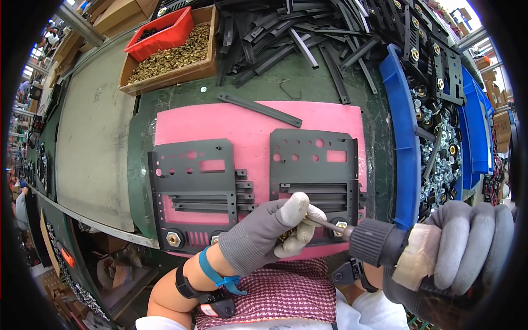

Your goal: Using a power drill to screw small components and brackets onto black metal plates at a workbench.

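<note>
My right hand (467, 245), in a grey glove with pale fingers, is wrapped round a black electric screwdriver (375, 242) with tape on its body. Its thin bit (324, 222) points left to my left hand (269, 228), gloved alike, whose thumb and fingers pinch at the bit's tip. Small brass-coloured pieces, probably screws, show partly within the left fingers. Beneath lie two dark metal panels, a left one (184, 149) and a right one (297, 142), with round holes and a rectangular cutout. Narrow dark strips (313, 188) lie across each panel. My left hand covers part of the right panel's lower edge.
A pink foam sheet (192, 120) lies under the panels, with a loose metal strip (261, 110) across its far edge. Beyond are a cardboard box of brass screws (170, 63), a red tray (165, 38) and piled black strips (275, 38). A blue bin (404, 137) of hardware stands right.
</note>
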`<action>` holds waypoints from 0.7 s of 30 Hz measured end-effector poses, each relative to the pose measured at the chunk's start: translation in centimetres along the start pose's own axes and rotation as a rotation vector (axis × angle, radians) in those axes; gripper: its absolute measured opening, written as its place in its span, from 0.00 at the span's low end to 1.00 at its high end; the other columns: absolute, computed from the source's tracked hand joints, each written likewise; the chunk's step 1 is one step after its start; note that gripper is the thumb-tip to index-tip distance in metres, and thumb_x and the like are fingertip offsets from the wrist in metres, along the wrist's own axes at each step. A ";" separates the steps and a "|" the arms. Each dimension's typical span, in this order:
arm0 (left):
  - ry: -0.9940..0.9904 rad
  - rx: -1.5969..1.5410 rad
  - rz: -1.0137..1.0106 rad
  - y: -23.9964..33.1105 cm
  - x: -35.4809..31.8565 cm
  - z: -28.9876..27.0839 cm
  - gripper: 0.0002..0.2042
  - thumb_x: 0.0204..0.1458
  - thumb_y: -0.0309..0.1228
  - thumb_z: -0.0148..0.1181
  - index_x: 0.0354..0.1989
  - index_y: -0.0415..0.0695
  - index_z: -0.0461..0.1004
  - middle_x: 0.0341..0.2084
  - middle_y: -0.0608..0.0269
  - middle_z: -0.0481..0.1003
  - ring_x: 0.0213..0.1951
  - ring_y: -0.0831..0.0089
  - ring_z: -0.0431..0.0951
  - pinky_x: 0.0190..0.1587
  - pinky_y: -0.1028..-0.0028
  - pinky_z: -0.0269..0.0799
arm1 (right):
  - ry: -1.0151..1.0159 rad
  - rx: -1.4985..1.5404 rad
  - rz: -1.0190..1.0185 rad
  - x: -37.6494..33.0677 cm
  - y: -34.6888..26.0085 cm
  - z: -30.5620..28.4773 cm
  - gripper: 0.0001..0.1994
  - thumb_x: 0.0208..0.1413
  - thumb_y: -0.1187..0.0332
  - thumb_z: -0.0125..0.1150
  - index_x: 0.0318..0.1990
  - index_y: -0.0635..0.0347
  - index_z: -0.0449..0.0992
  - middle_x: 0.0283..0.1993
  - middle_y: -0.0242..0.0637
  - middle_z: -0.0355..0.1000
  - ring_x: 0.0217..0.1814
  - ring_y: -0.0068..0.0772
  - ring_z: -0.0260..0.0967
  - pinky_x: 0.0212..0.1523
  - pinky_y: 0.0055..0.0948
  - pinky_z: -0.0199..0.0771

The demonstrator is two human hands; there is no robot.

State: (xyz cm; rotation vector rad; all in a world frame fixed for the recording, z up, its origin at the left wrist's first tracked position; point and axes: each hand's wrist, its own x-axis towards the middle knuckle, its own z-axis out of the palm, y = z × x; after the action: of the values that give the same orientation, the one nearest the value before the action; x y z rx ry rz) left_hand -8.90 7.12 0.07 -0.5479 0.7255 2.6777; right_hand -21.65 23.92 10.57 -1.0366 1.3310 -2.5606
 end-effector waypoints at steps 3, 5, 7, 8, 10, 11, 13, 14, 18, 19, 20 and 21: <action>-0.042 -0.162 -0.065 -0.2 0.1 0.4 0.25 0.57 0.54 0.51 0.45 0.41 0.74 0.26 0.68 0.72 0.20 0.83 0.61 0.19 0.82 0.55 | 0.003 -0.001 -0.005 -0.1 0.0 -0.1 0.18 0.51 0.57 0.61 0.30 0.53 0.56 0.21 0.27 0.53 0.20 0.21 0.49 0.22 0.19 0.53; 0.026 -0.099 -0.150 0.2 0.2 0.8 0.30 0.56 0.57 0.49 0.50 0.40 0.72 0.28 0.68 0.72 0.20 0.83 0.63 0.19 0.82 0.57 | 0.008 -0.008 -0.006 -0.1 -0.1 -0.3 0.18 0.52 0.56 0.60 0.30 0.53 0.56 0.22 0.27 0.53 0.21 0.21 0.49 0.22 0.20 0.52; 0.036 -0.047 -0.165 0.9 -0.2 1.4 0.32 0.56 0.59 0.48 0.53 0.39 0.70 0.28 0.68 0.72 0.20 0.83 0.64 0.20 0.82 0.59 | 0.018 -0.021 -0.003 0.0 -0.2 -0.6 0.18 0.52 0.56 0.60 0.30 0.53 0.56 0.22 0.27 0.53 0.21 0.21 0.49 0.22 0.20 0.52; 0.052 -0.017 -0.209 1.3 -0.5 1.5 0.35 0.56 0.60 0.47 0.56 0.39 0.68 0.28 0.68 0.72 0.21 0.83 0.65 0.21 0.82 0.60 | 0.022 -0.031 -0.005 0.0 -0.2 -0.8 0.18 0.52 0.55 0.59 0.31 0.53 0.56 0.22 0.27 0.53 0.22 0.21 0.49 0.22 0.20 0.52; 0.183 0.217 -0.300 2.0 -1.4 1.6 0.32 0.59 0.58 0.46 0.52 0.37 0.73 0.30 0.66 0.74 0.24 0.83 0.69 0.25 0.83 0.64 | 0.032 -0.049 0.005 0.1 0.0 -1.3 0.18 0.52 0.55 0.59 0.31 0.53 0.56 0.23 0.27 0.52 0.22 0.21 0.48 0.23 0.20 0.52; 0.236 0.443 -0.270 2.2 -1.7 1.5 0.30 0.59 0.55 0.47 0.49 0.37 0.75 0.30 0.65 0.74 0.25 0.82 0.70 0.26 0.83 0.65 | 0.041 -0.061 0.007 0.1 0.2 -1.6 0.18 0.53 0.55 0.59 0.31 0.53 0.55 0.23 0.27 0.52 0.22 0.21 0.48 0.23 0.20 0.52; 0.113 0.904 0.104 1.1 -1.9 1.6 0.14 0.53 0.40 0.63 0.43 0.44 0.80 0.25 0.67 0.74 0.24 0.79 0.71 0.27 0.77 0.67 | 0.068 -0.095 0.025 0.2 0.7 -2.2 0.18 0.53 0.54 0.58 0.31 0.53 0.55 0.23 0.27 0.52 0.23 0.22 0.48 0.23 0.21 0.51; 0.132 1.112 0.224 0.7 -2.1 1.4 0.14 0.50 0.40 0.65 0.41 0.45 0.80 0.24 0.67 0.73 0.24 0.76 0.71 0.26 0.76 0.67 | 0.059 -0.081 0.047 0.2 1.0 -2.5 0.18 0.53 0.54 0.58 0.31 0.53 0.55 0.24 0.27 0.52 0.23 0.22 0.48 0.23 0.21 0.51; 0.097 1.879 0.560 -2.1 -1.4 0.9 0.15 0.47 0.40 0.66 0.40 0.45 0.79 0.21 0.67 0.68 0.20 0.73 0.71 0.19 0.74 0.63 | 0.126 -0.209 0.095 0.4 2.1 -3.6 0.19 0.53 0.53 0.57 0.32 0.53 0.55 0.24 0.27 0.52 0.24 0.22 0.48 0.24 0.21 0.51; 0.050 2.139 0.661 -2.5 -1.2 0.9 0.15 0.48 0.38 0.65 0.41 0.44 0.79 0.20 0.68 0.67 0.20 0.75 0.70 0.17 0.73 0.61 | 0.130 -0.184 0.083 0.5 2.2 -3.9 0.18 0.54 0.53 0.57 0.32 0.53 0.55 0.25 0.28 0.52 0.24 0.23 0.48 0.24 0.22 0.51; -0.020 2.239 0.713 -2.6 -1.2 0.8 0.13 0.49 0.36 0.63 0.42 0.45 0.78 0.16 0.70 0.62 0.18 0.78 0.67 0.15 0.74 0.57 | 0.140 -0.234 0.030 0.6 2.2 -4.0 0.18 0.54 0.53 0.56 0.32 0.53 0.55 0.25 0.29 0.52 0.24 0.24 0.49 0.24 0.23 0.52; -0.051 2.238 0.702 -2.6 -1.1 0.8 0.13 0.49 0.36 0.63 0.42 0.45 0.78 0.16 0.70 0.62 0.18 0.78 0.67 0.15 0.74 0.57 | 0.121 -0.263 0.055 0.8 2.2 -4.2 0.18 0.54 0.53 0.56 0.32 0.53 0.55 0.25 0.29 0.53 0.24 0.24 0.49 0.25 0.23 0.53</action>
State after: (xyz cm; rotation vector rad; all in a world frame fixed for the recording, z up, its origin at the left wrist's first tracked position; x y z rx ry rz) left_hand -7.18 9.51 0.14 0.4850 3.0959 0.5944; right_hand -25.30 25.25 7.72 -0.8758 1.7392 -2.4911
